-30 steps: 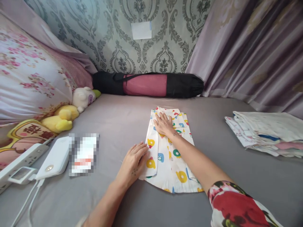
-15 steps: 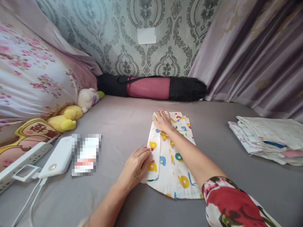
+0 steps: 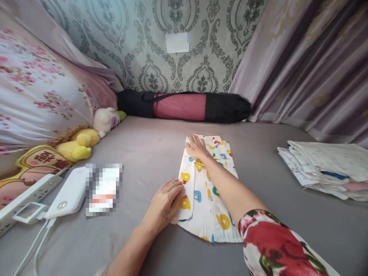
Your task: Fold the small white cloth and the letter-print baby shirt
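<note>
Barely shifted since a moment ago, my left hand point(image 3: 166, 201) lies flat, fingers spread, on the one printed shirt point(image 3: 207, 191); beyond, my right hand point(image 3: 196, 147) presses open-palmed on its collar end. One folded stack point(image 3: 324, 168) sits well right.

Shirt point(image 3: 205, 199): thin woven cloth, matt, white with printed coloured shapes, pressed smooth. Sheet point(image 3: 149, 153): grey cloth, matt, lightly creased. Stack point(image 3: 324, 165): folded pale cloth, soft and matt. Curtain point(image 3: 310, 65): mauve fabric with a satin sheen. Wall point(image 3: 172, 69): patterned wallpaper, faintly glossy. Roll point(image 3: 181, 106): pink textured mat in a black fabric sleeve. Toy point(image 3: 80, 143): yellow plush, fuzzy. Power bank point(image 3: 70, 191): smooth white plastic, slightly glossy. Pillow point(image 3: 37, 96): floral cloth, smooth.
</note>
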Available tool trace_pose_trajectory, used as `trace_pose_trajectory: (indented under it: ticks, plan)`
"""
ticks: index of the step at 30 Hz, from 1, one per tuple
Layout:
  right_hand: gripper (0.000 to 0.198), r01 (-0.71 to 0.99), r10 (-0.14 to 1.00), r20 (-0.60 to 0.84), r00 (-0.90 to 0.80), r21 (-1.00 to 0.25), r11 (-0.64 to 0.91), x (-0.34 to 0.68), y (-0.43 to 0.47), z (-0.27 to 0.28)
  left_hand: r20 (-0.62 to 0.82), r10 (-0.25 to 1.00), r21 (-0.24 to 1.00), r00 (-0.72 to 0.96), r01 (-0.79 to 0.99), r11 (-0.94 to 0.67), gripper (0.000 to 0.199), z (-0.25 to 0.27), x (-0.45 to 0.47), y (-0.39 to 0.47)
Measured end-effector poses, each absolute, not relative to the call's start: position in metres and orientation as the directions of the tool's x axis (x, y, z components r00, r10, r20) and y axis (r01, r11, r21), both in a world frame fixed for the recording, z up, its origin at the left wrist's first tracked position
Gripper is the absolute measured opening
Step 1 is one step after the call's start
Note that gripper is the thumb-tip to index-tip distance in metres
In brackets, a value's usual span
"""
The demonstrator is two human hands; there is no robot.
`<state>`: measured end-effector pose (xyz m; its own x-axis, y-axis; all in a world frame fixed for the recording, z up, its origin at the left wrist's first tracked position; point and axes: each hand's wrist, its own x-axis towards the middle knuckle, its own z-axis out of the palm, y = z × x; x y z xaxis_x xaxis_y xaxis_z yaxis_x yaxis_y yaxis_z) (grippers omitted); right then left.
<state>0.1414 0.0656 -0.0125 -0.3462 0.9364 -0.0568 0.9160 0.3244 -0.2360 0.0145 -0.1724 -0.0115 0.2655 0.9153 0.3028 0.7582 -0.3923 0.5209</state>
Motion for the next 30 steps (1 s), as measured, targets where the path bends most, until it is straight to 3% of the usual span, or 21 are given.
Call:
trace_pose_trajectory:
  ticks: [4, 8, 15, 23, 30]
  plan:
    - [0.062, 0.914, 0.947, -0.027, -0.319, -0.275, 0.299, 0.157, 0.069, -0.007, 0.320, 0.910, 0.508, 0.264, 0.763, -0.400, 0.021, -0.012, 0.015, -0.173]
    - [0.065, 0.947, 0.970, -0.026, -0.240, -0.224, 0.229, 0.173, 0.072, -0.012, 0.325, 0.905, 0.484, 0.274, 0.774, -0.408, 0.021, -0.013, 0.015, -0.173]
    - [0.069, 0.952, 0.971, 0.013, -0.238, -0.196, 0.236, 0.175, 0.070, -0.023, 0.347, 0.894, 0.475, 0.282, 0.769, -0.427, 0.021, -0.014, 0.014, -0.172]
    - [0.069, 0.901, 0.945, -0.131, -0.298, -0.365, 0.234, 0.194, 0.070, -0.003, 0.343, 0.891, 0.463, 0.296, 0.773, -0.435, 0.022, -0.015, 0.014, -0.171]
    - [0.066, 0.899, 0.926, -0.053, -0.373, -0.267, 0.347, 0.221, 0.033, -0.002, 0.297, 0.892, 0.462, 0.340, 0.766, -0.446, 0.027, -0.006, 0.019, -0.175]
